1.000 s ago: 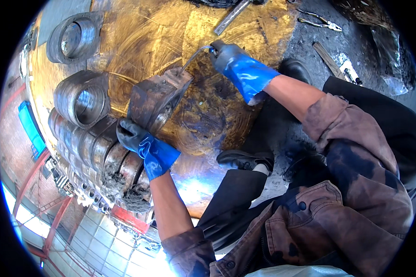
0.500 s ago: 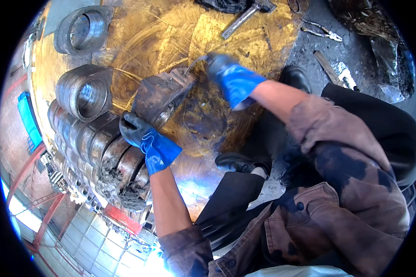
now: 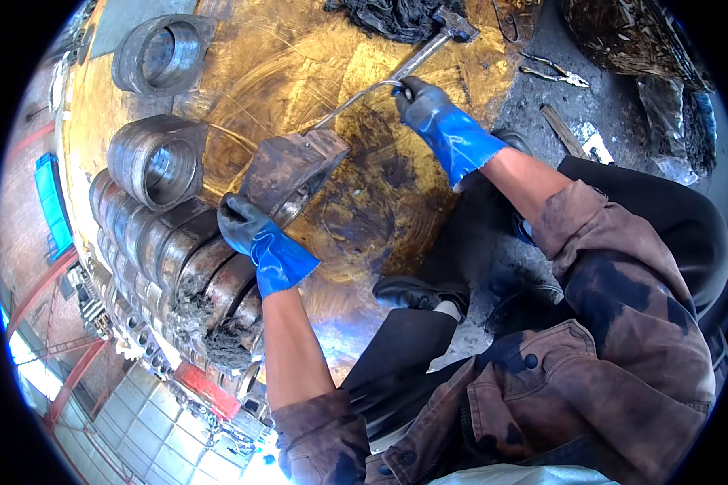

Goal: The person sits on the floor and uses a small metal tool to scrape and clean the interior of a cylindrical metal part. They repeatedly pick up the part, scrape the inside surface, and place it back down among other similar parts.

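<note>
A rusty brown metal block (image 3: 287, 168) with a bore sits tilted on the oily yellow work surface (image 3: 380, 194). At its left lower edge, my left hand (image 3: 247, 226), in a grey and blue rubber glove, is closed against it; the fingertips are partly hidden. My right hand (image 3: 429, 109), gloved alike, grips the bent end of a thin metal rod (image 3: 349, 106). The rod's other end reaches the far top edge of the block. Whether that tip enters a hole cannot be made out.
Rows of ring-shaped metal housings (image 3: 155, 162) stand at the left, with another ring (image 3: 162, 55) farther back. A hammer (image 3: 429, 47) and a dark rag (image 3: 396, 14) lie at the far side. Pliers (image 3: 554, 73) and a flat wooden strip (image 3: 564, 129) are at the right.
My right hand has moved away from the block, to the right, and more of the rod shows. My left hand stays at the block. The whole view has shifted slightly.
</note>
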`<state>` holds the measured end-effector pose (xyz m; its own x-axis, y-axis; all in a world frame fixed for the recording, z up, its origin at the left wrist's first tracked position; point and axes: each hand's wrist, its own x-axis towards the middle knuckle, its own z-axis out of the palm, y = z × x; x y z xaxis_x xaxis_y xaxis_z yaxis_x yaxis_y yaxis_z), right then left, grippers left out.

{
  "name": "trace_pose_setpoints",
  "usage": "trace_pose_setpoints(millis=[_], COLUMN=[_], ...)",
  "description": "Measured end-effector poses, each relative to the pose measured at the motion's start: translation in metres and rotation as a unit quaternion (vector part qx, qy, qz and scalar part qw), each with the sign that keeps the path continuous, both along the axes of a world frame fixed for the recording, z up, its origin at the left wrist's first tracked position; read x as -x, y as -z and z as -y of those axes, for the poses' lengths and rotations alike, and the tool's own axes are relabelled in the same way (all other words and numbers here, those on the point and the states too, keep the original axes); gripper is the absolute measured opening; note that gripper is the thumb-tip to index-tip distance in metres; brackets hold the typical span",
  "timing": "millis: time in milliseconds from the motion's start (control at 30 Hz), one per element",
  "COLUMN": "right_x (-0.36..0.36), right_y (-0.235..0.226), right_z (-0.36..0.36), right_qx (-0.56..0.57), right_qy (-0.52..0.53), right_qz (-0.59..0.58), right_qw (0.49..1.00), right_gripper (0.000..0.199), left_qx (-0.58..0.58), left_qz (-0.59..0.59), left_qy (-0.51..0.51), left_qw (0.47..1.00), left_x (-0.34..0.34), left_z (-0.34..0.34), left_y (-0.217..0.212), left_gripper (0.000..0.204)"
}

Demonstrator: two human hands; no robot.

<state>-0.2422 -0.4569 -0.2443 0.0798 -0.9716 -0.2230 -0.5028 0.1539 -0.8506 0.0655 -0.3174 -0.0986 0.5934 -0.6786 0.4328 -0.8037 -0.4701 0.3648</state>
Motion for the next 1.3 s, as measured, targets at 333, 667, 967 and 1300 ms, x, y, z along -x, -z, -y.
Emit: trace_pose_setpoints(millis=[333, 667, 967, 1300], right_x=[-0.015, -0.041, -0.042, -0.029], right_y=[-0.064, -0.098, -0.029, -0.108], right_z=[-0.018, -0.027, -0.022, -0.005], right_qx=[0.004, -0.074, 0.412, 0.091], right_qy=[-0.052, -0.091, -0.320, -0.393], right_qz=[0.013, -0.041, -0.462, -0.184], right_qw=[0.999, 0.992, 0.718, 0.896], right_gripper=[0.028, 0.022, 0.010, 0.021], left_qx=[0.011, 0.006, 0.023, 0.036], left_qz=[0.030, 0.025, 0.005, 0.013], left_qy=[-0.018, -0.015, -0.011, -0.004], left_qw=[0.999, 1.000, 1.000, 0.999], left_x=[-0.001, -0.009, 0.001, -0.001], left_z=[-0.004, -0.012, -0.003, -0.001], left_y=[0.002, -0.005, -0.002, -0.004], left_gripper=[0.037, 0.035, 0.034, 0.035])
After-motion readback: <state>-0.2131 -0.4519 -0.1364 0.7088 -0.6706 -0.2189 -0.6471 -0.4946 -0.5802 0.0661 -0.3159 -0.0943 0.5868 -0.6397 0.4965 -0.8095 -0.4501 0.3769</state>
